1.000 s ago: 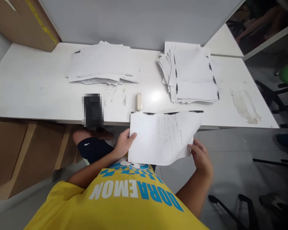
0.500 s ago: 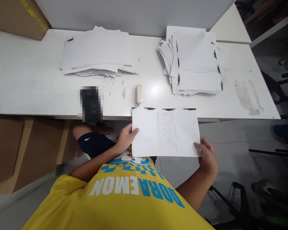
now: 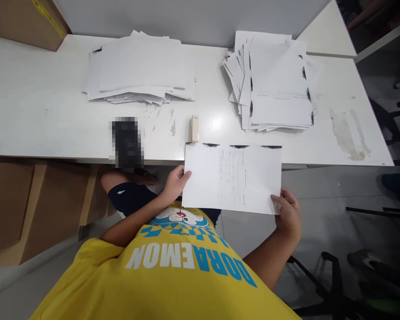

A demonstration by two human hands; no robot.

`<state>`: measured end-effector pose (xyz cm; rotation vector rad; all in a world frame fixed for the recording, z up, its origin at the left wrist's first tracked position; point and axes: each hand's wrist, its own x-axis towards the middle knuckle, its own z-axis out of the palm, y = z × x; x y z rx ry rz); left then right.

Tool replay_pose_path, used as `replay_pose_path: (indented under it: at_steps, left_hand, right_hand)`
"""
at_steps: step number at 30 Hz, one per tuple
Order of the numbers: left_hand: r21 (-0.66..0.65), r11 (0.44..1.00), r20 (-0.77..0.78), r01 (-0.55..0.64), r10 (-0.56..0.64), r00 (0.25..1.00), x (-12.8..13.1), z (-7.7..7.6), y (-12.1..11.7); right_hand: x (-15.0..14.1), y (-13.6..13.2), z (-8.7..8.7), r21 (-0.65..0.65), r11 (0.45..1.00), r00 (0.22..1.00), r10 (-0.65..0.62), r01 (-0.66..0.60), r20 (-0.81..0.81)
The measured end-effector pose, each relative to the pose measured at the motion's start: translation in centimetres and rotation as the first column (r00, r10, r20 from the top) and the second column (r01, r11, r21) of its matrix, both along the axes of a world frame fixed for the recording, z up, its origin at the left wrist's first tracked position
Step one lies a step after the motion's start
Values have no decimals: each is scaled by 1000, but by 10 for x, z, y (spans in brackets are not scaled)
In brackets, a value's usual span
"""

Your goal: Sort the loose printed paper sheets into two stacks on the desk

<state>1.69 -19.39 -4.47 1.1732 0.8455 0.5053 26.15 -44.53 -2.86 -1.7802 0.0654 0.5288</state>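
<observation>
I hold a white sheet of paper (image 3: 232, 178) flat over the near edge of the white table (image 3: 36, 129). Faint print runs down its middle and dark smudges mark its far edge. My left hand (image 3: 174, 183) pinches its left edge with thumb on top. My right hand (image 3: 288, 214) grips its lower right corner. A small cream stapler (image 3: 194, 128) lies on the table just beyond the sheet's far left corner.
A loose stack of white papers (image 3: 140, 69) lies at the back left, another pile with dark edge marks (image 3: 273, 84) at the back right. A blurred dark object (image 3: 126, 142) rests near the table edge. Cardboard boxes (image 3: 23, 200) stand under the table, chair parts (image 3: 333, 284) on the right.
The sheet was bent and tilted a second ago; now it is flattened and level between both hands, its far edge slightly further over the table.
</observation>
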Motion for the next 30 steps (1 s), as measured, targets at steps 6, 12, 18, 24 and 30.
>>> replay_pose_path:
  at_steps: [6, 12, 18, 24, 30]
  left_hand:
    - [-21, 998, 1, -54, 54, 999, -3, -4, 9]
    - [87, 992, 6, -88, 88, 996, -9, -13, 7]
    - [743, 658, 17, -122, 163, 986, -11, -1, 11]
    - [946, 179, -256, 270, -97, 962, 15, 12, 52]
    - [892, 116, -428, 438, -99, 898, 28, 3, 62]
  right_hand:
    - [1, 4, 1, -14, 1000, 1000, -2, 2, 2]
    - [5, 4, -5, -10, 1000, 1000, 19, -19, 6]
    - [8, 0, -8, 9, 1000, 1000, -10, 10, 23]
    - [6, -3, -9, 7, 1000, 1000, -6, 6, 26]
    - [3, -3, -8, 1, 999, 998, -34, 34, 45]
